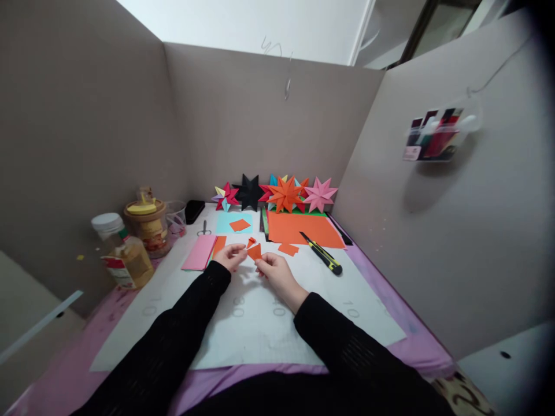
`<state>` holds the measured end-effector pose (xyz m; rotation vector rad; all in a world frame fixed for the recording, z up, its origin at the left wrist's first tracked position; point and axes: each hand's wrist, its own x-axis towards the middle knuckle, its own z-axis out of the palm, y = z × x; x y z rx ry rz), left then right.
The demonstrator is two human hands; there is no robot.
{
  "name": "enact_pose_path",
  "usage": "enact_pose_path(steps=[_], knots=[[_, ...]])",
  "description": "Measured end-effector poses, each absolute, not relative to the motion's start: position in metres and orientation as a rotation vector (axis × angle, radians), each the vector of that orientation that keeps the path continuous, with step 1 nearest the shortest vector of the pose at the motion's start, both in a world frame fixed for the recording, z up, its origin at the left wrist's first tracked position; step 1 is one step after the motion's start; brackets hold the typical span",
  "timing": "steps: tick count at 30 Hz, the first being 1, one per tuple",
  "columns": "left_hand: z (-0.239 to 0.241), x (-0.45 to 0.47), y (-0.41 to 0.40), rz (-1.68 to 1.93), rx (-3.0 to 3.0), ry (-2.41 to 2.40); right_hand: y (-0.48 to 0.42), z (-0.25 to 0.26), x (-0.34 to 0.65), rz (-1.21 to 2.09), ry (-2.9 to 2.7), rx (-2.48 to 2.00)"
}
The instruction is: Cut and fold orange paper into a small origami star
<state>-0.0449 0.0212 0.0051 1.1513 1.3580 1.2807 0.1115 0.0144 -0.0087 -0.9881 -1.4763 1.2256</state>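
Both my hands meet over the white cutting mat [251, 323]. My right hand [275, 271] pinches a small folded orange paper piece [254, 252] at its lower edge. My left hand [229, 255] is closed in a pinch beside that piece, fingertips at its left side. Another tiny folded orange bit [251, 241] lies just behind them. An orange scrap [288, 249] sits to the right, and a small orange square [239, 225] rests on a light blue sheet [228, 222].
A large orange sheet [303, 229] and a yellow-black utility knife [323, 254] lie right of my hands. Pink paper [200, 252] lies left. Several paper stars [284, 195] stand along the back wall. A bottle [124, 251], a jar [147, 225] and a cup [176, 216] stand at left. Partition walls enclose the desk.
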Motion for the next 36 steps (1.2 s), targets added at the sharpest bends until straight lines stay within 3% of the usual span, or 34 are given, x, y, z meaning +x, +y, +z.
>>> enact_pose_path(steps=[6, 11, 16, 21, 24, 30, 36], knots=[[0.002, -0.035, 0.017, 1.137, 1.323, 1.395, 0.009, -0.004, 0.109, 1.214, -1.584, -0.948], [0.003, -0.045, 0.020, 1.221, 1.131, 1.372, 0.009, -0.005, 0.112, 1.206, -1.602, -0.943], [0.001, -0.037, 0.017, 1.394, 1.362, 1.205, 0.010, -0.003, 0.112, 1.253, -1.526, -0.819], [0.004, -0.036, 0.010, 1.548, 1.859, 1.309, 0.006, 0.002, 0.114, 0.841, -1.670, -0.854], [0.006, -0.043, 0.008, 1.672, 2.295, 1.115, 0.005, 0.004, 0.118, 0.642, -1.723, -0.831], [0.010, -0.053, 0.007, 1.784, 2.824, 0.928, 0.008, 0.007, 0.127, 0.795, -1.695, -0.765], [0.015, -0.052, 0.004, 1.847, 2.943, 0.810, 0.012, 0.007, 0.133, 0.853, -1.701, -0.679]])
